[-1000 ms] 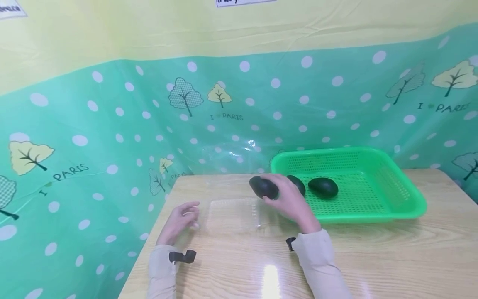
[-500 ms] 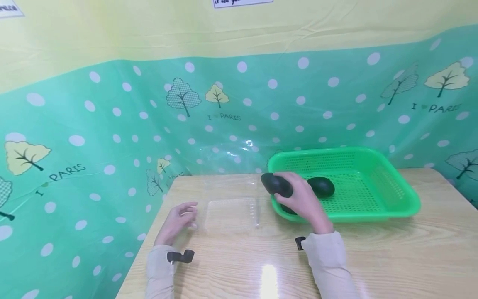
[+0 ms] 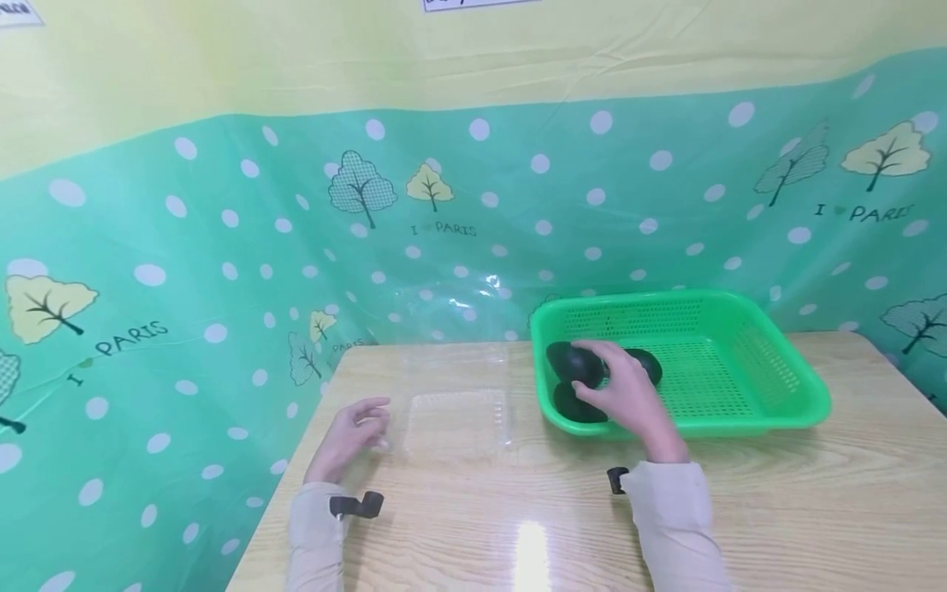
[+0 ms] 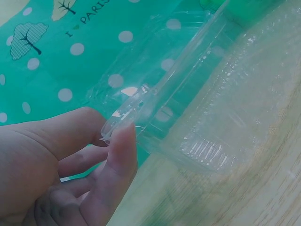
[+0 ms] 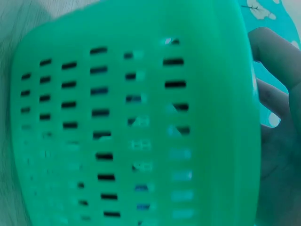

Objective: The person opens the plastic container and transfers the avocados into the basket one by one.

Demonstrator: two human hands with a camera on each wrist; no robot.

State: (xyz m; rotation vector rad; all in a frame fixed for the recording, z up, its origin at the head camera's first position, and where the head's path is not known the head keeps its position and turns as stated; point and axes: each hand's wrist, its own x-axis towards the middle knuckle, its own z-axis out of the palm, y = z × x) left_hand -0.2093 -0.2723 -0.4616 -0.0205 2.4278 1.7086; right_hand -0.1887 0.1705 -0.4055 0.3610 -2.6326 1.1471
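Note:
In the head view my right hand (image 3: 625,386) holds a dark avocado (image 3: 575,363) between thumb and fingers, over the left end of a green plastic basket (image 3: 802,403). Two more dark avocados lie inside, one (image 3: 579,404) just below the held one, another (image 3: 645,367) partly behind my fingers. To the left, a clear plastic clamshell box (image 3: 459,423) sits on the table, its lid raised toward the wall cloth. My left hand (image 3: 349,440) is at its left side; the left wrist view shows thumb and finger pinching its rim (image 4: 123,115). The basket wall hides the held avocado from the right wrist view.
The light wooden table (image 3: 444,526) bears everything. Behind and to the left hangs a green dotted cloth (image 3: 444,247) printed with trees, close to the box and basket.
My right hand has carried the avocado rightward, from beside the clear box to over the basket's left end. My left hand has stayed at the box.

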